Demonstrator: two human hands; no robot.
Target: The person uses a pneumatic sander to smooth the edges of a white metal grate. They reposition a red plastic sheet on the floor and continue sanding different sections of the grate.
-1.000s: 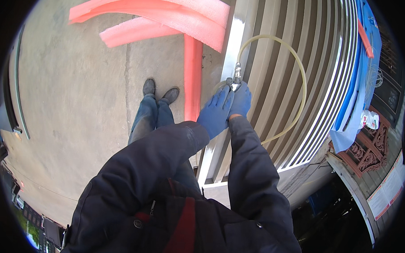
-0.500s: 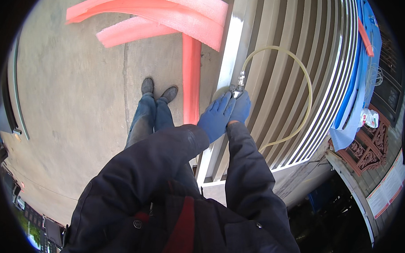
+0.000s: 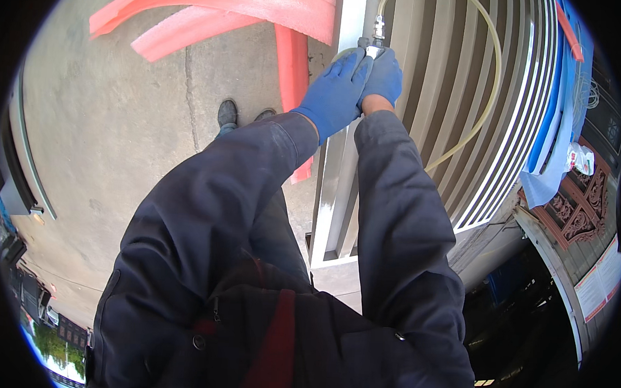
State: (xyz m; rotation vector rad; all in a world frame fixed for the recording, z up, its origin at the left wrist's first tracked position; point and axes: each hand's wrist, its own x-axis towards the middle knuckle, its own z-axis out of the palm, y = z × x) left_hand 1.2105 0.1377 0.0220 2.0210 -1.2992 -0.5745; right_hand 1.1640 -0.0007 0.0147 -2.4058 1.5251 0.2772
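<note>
Both my hands wear blue gloves and are closed together around an air tool (image 3: 374,51), most of which their fingers cover. My left hand (image 3: 334,92) wraps its left side, with a pale rounded edge peeking out beyond the fingers. From the right, my right hand (image 3: 384,79) grips the same tool, its wrist bare below the glove. A metal coupling (image 3: 378,27) joins the far end to a clear yellowish hose (image 3: 496,57). The tool rests at or just over the shiny edge bar of a slatted metal panel (image 3: 424,75); contact is hidden.
Pink foam strips (image 3: 221,20) lie on the concrete floor (image 3: 121,133) at left, one running down beside the panel. My shoes (image 3: 228,112) stand left of it. The hose loops over the slats. Blue sheeting (image 3: 548,147) and a brown ornamental panel (image 3: 580,196) are at right.
Both hands and the tool have moved farther from me along the panel's edge bar, arms reaching out more. The hose has shifted with them, and my view has tilted slightly.
</note>
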